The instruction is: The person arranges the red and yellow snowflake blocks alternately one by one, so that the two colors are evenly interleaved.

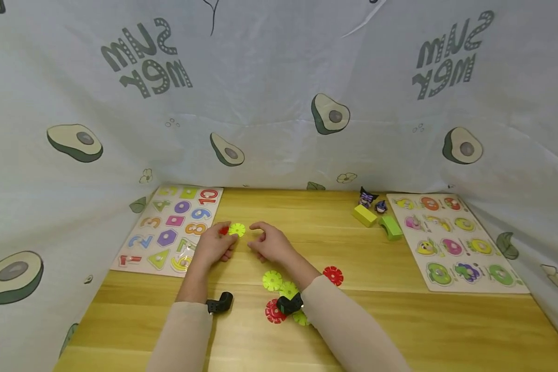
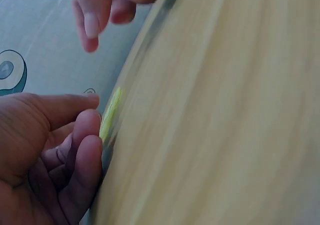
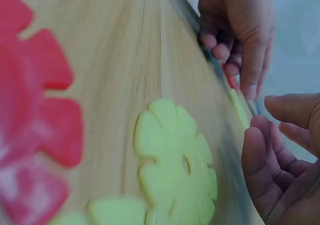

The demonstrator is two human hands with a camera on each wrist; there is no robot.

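My left hand (image 1: pixel 213 244) pinches interlocking snowflake discs between thumb and fingers, beside the number board. A yellow-green notched disc (image 1: pixel 237 230) sticks out to the right of the fingertips. Part of a red disc (image 3: pixel 231 79) shows next to it, mostly covered by the hand; whether the two are joined I cannot tell. Just right of the yellow-green disc is my right hand (image 1: pixel 270 244), holding nothing, its thumb and index finger apart. In the left wrist view the yellow-green disc is seen edge-on.
Loose yellow-green discs (image 1: pixel 272 280) and red discs (image 1: pixel 333 275) lie around the right forearm. A number puzzle board (image 1: pixel 174 221) is at left, a fruit puzzle board (image 1: pixel 456 243) at right. Beside the latter sit yellow (image 1: pixel 365 216) and green blocks (image 1: pixel 391 228) and small dark figures (image 1: pixel 367 198).
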